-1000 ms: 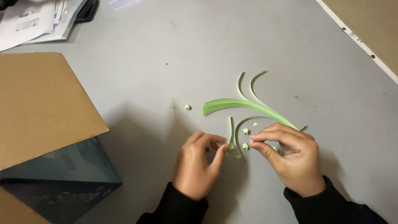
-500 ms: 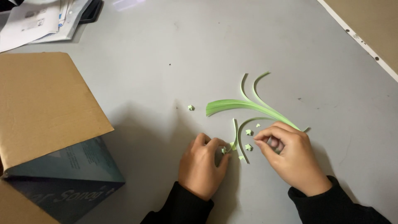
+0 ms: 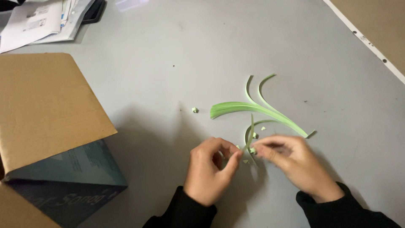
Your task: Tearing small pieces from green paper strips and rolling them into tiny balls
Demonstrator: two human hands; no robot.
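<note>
Head cam looks down on a plain grey desk (image 3: 177, 63), tan floor past its far right edge. Open cardboard box (image 3: 46, 109) with a teal printed side sits left, loose papers (image 3: 38, 21) top left. Both hands pinch one green paper strip (image 3: 250, 136) between them: left hand (image 3: 211, 171) and right hand (image 3: 291, 162), fingertips closed. The bundle of green strips (image 3: 253, 109) lies just beyond, and a tiny folded green piece (image 3: 194, 110) sits apart.

A craft or office workspace is suggested by a grey table (image 3: 168, 50), stacked papers (image 3: 38, 21) and a cardboard box (image 3: 42, 109).
</note>
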